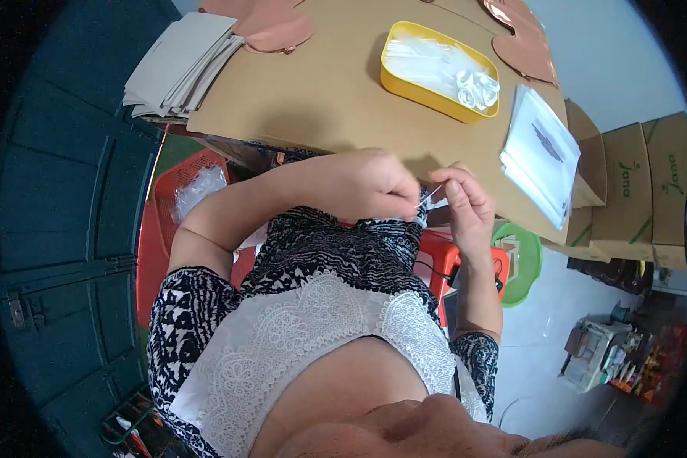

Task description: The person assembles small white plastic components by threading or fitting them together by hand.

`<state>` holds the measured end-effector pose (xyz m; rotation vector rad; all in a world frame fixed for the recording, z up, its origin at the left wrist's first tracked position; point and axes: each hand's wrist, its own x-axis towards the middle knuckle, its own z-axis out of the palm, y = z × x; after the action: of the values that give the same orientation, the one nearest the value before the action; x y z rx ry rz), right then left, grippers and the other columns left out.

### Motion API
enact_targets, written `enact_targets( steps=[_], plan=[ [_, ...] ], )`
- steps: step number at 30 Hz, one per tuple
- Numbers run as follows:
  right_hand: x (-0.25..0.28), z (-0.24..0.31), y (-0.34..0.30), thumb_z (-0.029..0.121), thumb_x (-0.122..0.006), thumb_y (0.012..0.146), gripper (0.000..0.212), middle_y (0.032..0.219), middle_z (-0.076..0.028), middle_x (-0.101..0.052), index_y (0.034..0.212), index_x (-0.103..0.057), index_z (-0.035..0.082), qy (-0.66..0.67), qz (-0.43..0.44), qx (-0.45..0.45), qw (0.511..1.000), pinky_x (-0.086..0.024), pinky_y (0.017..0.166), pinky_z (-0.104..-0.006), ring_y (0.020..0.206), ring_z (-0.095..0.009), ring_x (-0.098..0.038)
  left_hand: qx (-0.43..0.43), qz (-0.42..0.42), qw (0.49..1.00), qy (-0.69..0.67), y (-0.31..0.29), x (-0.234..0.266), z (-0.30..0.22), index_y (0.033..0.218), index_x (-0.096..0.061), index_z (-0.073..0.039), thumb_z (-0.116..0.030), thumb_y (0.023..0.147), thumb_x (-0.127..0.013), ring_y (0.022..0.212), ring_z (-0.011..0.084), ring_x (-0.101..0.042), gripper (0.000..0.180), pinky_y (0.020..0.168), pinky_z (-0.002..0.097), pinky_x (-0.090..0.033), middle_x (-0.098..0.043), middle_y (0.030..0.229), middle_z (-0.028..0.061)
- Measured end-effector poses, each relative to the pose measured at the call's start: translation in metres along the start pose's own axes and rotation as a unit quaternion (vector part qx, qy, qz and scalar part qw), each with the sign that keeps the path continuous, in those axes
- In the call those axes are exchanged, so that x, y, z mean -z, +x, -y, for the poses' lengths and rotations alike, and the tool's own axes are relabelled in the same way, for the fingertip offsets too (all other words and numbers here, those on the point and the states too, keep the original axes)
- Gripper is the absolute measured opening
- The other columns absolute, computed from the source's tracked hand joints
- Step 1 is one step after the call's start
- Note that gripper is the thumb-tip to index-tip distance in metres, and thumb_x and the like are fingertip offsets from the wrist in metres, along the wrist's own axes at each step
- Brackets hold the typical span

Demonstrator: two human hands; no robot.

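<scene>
A thin white string [430, 196] is stretched in the short gap between my two hands, over my lap and close to the table's near edge. My left hand [378, 187] is closed, its thumb and fingers pinching one end, with the fingertips partly hidden. The other end is pinched between the thumb and forefinger of my right hand [469, 204]. Below the string there is something small and white that I cannot make out. Beyond my hands, on the table, stands a yellow tray [427, 108] with clear-and-white strips and several coiled white rolls in it.
A stack of grey-white sheets [179, 65] sits at the table's left corner. White printed packets [542, 153] lie at its right edge. Flat rose-gold foil shapes [275, 29] lie at the back. Around are a red basket [187, 172], a red stool [441, 263], a green basin [530, 267] and cardboard boxes [626, 179].
</scene>
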<state>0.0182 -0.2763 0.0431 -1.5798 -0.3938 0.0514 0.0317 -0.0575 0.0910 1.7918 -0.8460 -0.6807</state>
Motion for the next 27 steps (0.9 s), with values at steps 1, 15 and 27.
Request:
enact_targets(
  steps=[1, 15, 27],
  plan=[
    [0.0, -0.004, 0.003, 0.02, -0.053, 0.095, 0.021, 0.083, -0.001, -0.056, 0.096, -0.061, 0.001, 0.009, 0.028, 0.03, 0.999, -0.041, 0.07, -0.0225, 0.074, -0.008, -0.051, 0.017, -0.009, 0.999, -0.037, 0.002, 0.002, -0.01, 0.077, -0.064, 0.001, -0.015, 0.083, -0.055, 0.049, 0.0095, -0.055, 0.02, 0.045, 0.0231, -0.042, -0.061, 0.062, 0.0058],
    [-0.04, 0.018, 0.01, 0.018, -0.052, 0.095, 0.025, 0.088, -0.005, -0.056, 0.107, -0.059, -0.003, 0.317, 0.048, 0.008, 0.947, -0.043, 0.075, -0.0266, 0.08, -0.014, -0.055, -0.051, -0.208, 0.974, 0.07, 0.022, 0.023, -0.054, 0.092, -0.064, 0.007, -0.007, 0.089, -0.054, 0.057, 0.0131, -0.058, 0.017, 0.053, 0.027, -0.047, -0.064, 0.07, 0.0073],
    [-0.024, 0.013, 0.011, 0.021, -0.046, 0.098, 0.026, 0.081, -0.009, -0.057, 0.105, -0.052, -0.003, 0.116, 0.057, 0.089, 0.988, -0.036, 0.051, -0.0213, 0.059, -0.01, -0.045, -0.155, -0.146, 0.965, -0.155, 0.022, 0.041, -0.044, 0.094, -0.069, 0.002, -0.003, 0.086, -0.057, 0.053, 0.0068, -0.055, 0.015, 0.046, 0.0194, -0.041, -0.069, 0.086, 0.0114]
  ],
)
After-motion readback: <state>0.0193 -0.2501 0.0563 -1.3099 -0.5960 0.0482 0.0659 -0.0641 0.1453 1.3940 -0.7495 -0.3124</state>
